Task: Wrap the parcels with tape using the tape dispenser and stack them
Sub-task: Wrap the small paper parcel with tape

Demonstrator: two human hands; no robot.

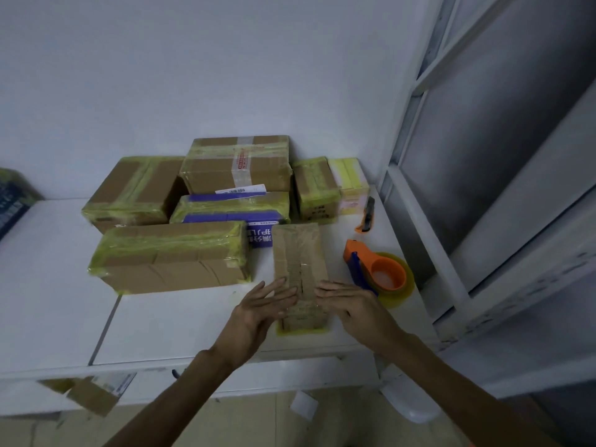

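Observation:
A narrow brown cardboard parcel (298, 253) lies lengthwise on the white table (180, 321), yellowish tape showing at its near end. My left hand (261, 308) lies with straight fingers against the parcel's left side. My right hand (348, 304) presses flat on its right side. An orange and blue tape dispenser (375, 269) with a yellowish roll sits just right of the parcel, untouched. Behind stand several taped parcels: a long one (167, 256) at left, a purple one (232, 211), a brown one (237, 164) on top of it.
An orange utility knife (367, 216) lies beyond the dispenser by the table's right edge. Two smaller taped boxes (317, 188) stand at the back right. A window frame (451, 188) rises at the right. Cardboard scraps (90, 395) hang below the table's front edge.

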